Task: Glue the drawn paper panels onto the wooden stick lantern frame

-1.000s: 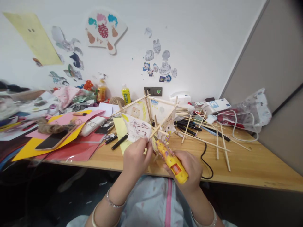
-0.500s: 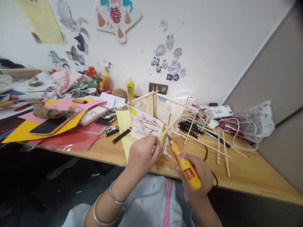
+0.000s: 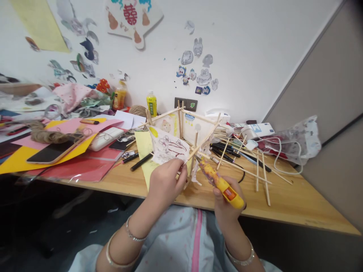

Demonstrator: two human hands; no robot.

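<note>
My left hand point(image 3: 166, 179) is closed at the lower edge of a paper panel point(image 3: 170, 145) with a branch and flowers drawn on it, pinching it beside an upright stick. This panel hangs on a frame of thin wooden sticks point(image 3: 179, 122) with other drawn paper panels at its back. My right hand point(image 3: 227, 206) is wrapped round a yellow hot glue gun point(image 3: 219, 183), smeared with purple near the front. Its nozzle points up and left, at or very near the frame's near corner post point(image 3: 194, 151); whether it touches, I cannot tell. The left fingertips are partly hidden.
Loose wooden sticks point(image 3: 267, 181) and black pens point(image 3: 224, 149) lie to the right of the frame. A phone point(image 3: 53, 149) rests on coloured paper at the left. A yellow-labelled bottle point(image 3: 151, 104) stands behind, near a wall socket point(image 3: 185, 104). The table's front edge point(image 3: 255, 217) runs close to me.
The glue gun has tipped flatter, its rear end rising, and its nozzle has come closer to the corner post. My left hand stays at the panel. The whole view has shifted slightly.
</note>
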